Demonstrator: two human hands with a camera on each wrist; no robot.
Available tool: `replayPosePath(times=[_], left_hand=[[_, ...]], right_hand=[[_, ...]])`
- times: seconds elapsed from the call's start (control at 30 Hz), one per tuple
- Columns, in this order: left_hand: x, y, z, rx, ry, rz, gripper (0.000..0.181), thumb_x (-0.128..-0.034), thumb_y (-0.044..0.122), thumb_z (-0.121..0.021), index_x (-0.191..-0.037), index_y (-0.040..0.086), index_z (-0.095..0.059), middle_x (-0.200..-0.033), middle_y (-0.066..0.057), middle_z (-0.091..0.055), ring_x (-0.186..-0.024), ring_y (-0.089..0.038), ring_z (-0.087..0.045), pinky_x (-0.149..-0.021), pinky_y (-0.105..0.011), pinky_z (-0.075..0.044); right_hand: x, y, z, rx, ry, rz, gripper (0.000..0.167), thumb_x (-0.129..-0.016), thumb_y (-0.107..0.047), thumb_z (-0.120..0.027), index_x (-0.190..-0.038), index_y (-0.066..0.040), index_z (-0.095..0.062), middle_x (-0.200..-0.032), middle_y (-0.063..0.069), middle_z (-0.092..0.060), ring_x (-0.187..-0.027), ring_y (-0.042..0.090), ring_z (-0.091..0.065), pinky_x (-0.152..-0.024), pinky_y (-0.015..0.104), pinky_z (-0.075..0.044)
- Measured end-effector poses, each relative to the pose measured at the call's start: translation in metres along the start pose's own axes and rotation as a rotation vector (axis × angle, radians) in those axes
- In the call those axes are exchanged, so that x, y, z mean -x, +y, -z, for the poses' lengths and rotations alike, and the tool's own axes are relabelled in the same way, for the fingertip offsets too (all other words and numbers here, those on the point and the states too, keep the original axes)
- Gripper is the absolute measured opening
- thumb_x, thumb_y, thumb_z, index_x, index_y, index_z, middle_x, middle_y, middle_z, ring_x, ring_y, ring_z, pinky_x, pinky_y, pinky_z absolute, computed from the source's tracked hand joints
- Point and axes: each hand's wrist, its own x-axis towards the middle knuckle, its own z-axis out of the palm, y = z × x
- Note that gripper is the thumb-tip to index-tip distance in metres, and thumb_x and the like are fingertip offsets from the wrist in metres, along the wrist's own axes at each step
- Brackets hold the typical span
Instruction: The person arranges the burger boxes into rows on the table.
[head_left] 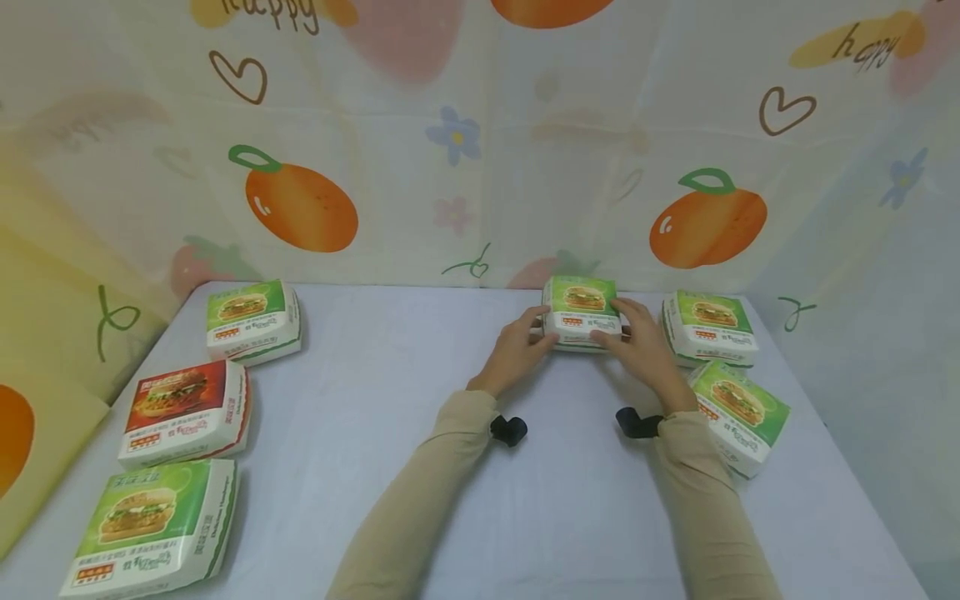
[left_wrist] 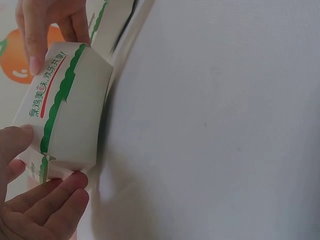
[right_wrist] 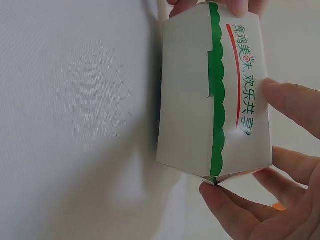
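A green and white burger box (head_left: 581, 308) stands at the table's back edge, right of the middle, held from both sides. My left hand (head_left: 517, 352) grips its left side, and my right hand (head_left: 643, 350) grips its right side. In the left wrist view the left hand (left_wrist: 40, 200) has its thumb on the upper part of the box (left_wrist: 75, 110) and fingertips at its lower corner. The right wrist view shows the right hand (right_wrist: 285, 200) with thumb and fingers round the near corner of the box (right_wrist: 200, 100).
Two green boxes, one at the back (head_left: 708, 329) and one tilted in front (head_left: 738, 417), lie to the right. Down the left side stand a green box (head_left: 253, 321), a red box (head_left: 186, 410) and another green box (head_left: 150, 529). A printed curtain (head_left: 480, 200) hangs behind the table.
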Motion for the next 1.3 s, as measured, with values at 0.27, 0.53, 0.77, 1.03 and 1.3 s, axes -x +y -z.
replayPosePath(times=[0.27, 0.53, 0.77, 1.03, 1.3], left_hand=[[0.003, -0.005, 0.008, 0.008, 0.026, 0.000, 0.052, -0.0983, 0.021, -0.062, -0.147, 0.012, -0.045, -0.137, -0.022, -0.057, -0.115, -0.032, -0.067, -0.097, -0.038, -0.056], [0.004, -0.010, 0.013, -0.016, 0.056, 0.012, 0.053, -0.0971, 0.022, -0.064, -0.146, 0.013, -0.047, -0.142, -0.018, -0.054, -0.115, -0.030, -0.066, -0.098, -0.038, -0.055], [0.006, -0.010, 0.017, -0.033, 0.086, 0.022, 0.055, -0.0964, 0.021, -0.065, -0.146, 0.009, -0.046, -0.148, -0.019, -0.047, -0.122, -0.032, -0.061, -0.100, -0.036, -0.054], [0.008, -0.013, 0.020, -0.014, 0.098, 0.027, 0.055, -0.0964, 0.019, -0.065, -0.146, 0.006, -0.045, -0.148, -0.020, -0.046, -0.119, -0.033, -0.063, -0.100, -0.036, -0.054], [0.010, -0.014, 0.024, -0.013, 0.119, 0.034, 0.055, -0.0968, 0.019, -0.064, -0.147, 0.005, -0.044, -0.148, -0.020, -0.046, -0.118, -0.032, -0.063, -0.099, -0.036, -0.054]], right_hand=[[-0.003, -0.003, -0.008, -0.043, -0.024, -0.024, 0.071, -0.096, -0.024, -0.066, -0.151, 0.006, -0.031, -0.159, 0.027, -0.023, -0.145, 0.043, -0.029, -0.114, 0.055, -0.039], [-0.006, -0.004, -0.014, -0.066, -0.026, -0.010, 0.071, -0.094, -0.018, -0.068, -0.150, 0.006, -0.033, -0.159, 0.026, -0.024, -0.145, 0.041, -0.030, -0.113, 0.054, -0.040], [-0.010, -0.006, -0.019, -0.083, -0.029, 0.005, 0.068, -0.093, -0.013, -0.068, -0.149, 0.006, -0.035, -0.158, 0.026, -0.026, -0.144, 0.041, -0.033, -0.112, 0.054, -0.041], [-0.012, -0.007, -0.024, -0.072, -0.044, 0.009, 0.067, -0.094, -0.015, -0.067, -0.150, 0.004, -0.034, -0.160, 0.024, -0.025, -0.145, 0.040, -0.033, -0.113, 0.053, -0.041], [-0.015, -0.011, -0.029, -0.071, -0.049, 0.020, 0.068, -0.095, -0.016, -0.066, -0.151, 0.003, -0.032, -0.161, 0.024, -0.024, -0.146, 0.040, -0.031, -0.113, 0.053, -0.040]])
